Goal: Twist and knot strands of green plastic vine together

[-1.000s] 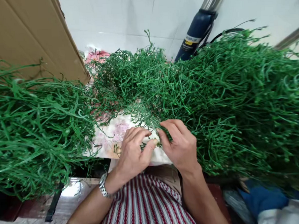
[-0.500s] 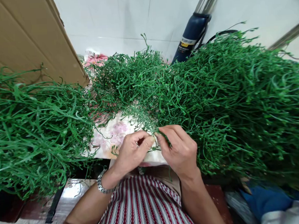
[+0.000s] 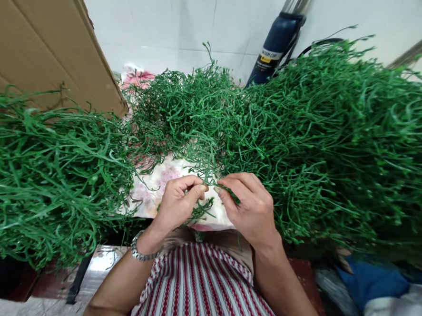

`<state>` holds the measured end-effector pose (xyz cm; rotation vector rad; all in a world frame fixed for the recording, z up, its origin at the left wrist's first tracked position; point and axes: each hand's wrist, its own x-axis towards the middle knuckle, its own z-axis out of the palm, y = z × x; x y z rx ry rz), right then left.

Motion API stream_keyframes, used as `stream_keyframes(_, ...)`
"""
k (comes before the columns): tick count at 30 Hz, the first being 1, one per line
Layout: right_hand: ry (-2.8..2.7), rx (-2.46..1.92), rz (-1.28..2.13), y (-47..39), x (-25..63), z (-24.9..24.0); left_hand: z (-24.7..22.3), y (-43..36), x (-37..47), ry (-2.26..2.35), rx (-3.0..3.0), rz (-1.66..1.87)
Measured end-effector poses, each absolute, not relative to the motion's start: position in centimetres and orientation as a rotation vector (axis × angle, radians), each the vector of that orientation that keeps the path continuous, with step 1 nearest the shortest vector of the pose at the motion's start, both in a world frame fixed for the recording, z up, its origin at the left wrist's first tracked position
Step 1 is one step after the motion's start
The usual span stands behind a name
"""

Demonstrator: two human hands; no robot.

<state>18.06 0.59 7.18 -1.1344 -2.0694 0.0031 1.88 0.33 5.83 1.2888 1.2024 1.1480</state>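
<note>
My left hand (image 3: 178,203) and my right hand (image 3: 251,208) meet close together over a floral cloth (image 3: 155,183). Both pinch a thin green plastic sprig (image 3: 209,196) between their fingertips; a tuft of it hangs below my left fingers. A large heap of green plastic stems (image 3: 331,141) rises to the right, touching my right hand. Another heap of flatter green blades (image 3: 47,172) lies to the left. A metal watch sits on my left wrist.
A brown cardboard box (image 3: 36,49) stands at the back left. A dark blue flask with a steel cap (image 3: 282,34) leans against the white tiled wall. Blue and white fabric (image 3: 379,286) lies at the lower right.
My hands have lifted slightly and drawn the sprig up off the cloth. My left fingers have curled tighter, and a tuft now dangles beneath them.
</note>
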Motion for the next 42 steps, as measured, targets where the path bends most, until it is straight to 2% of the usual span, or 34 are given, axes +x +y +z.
stream_keyframes(5,-1.948,-1.018,0.25,0.8,17.2,6.8,5.2,-0.4,1.6,1.251,1.343,1.185)
stream_keyframes(10,-2.064,-0.954,0.234,0.8,16.6,5.6,4.2,-1.7,1.5,1.536,1.616,1.278)
stream_keyframes(13,-2.127,-0.915,0.258,0.7,16.4,5.3,3.9,-1.8,1.3,1.468,1.862,1.267)
stream_keyframes(18,-2.15,-0.875,0.327,0.6,16.2,5.4,3.6,-1.5,0.5,1.392,2.018,1.447)
stream_keyframes(24,-2.216,-0.908,0.225,0.6,16.3,5.3,3.9,-1.5,-0.7,1.312,2.216,1.364)
stream_keyframes(30,-2.248,-1.04,0.154,0.5,16.3,5.8,4.4,-1.3,-0.7,1.344,2.347,1.135)
stream_keyframes(37,-2.089,-1.01,0.709,0.1,16.0,5.8,3.9,-1.3,-0.4,1.286,2.064,1.233)
stream_keyframes(42,-2.038,-1.035,0.789,0.0,15.7,5.1,3.4,-1.9,0.1,1.337,1.701,1.291)
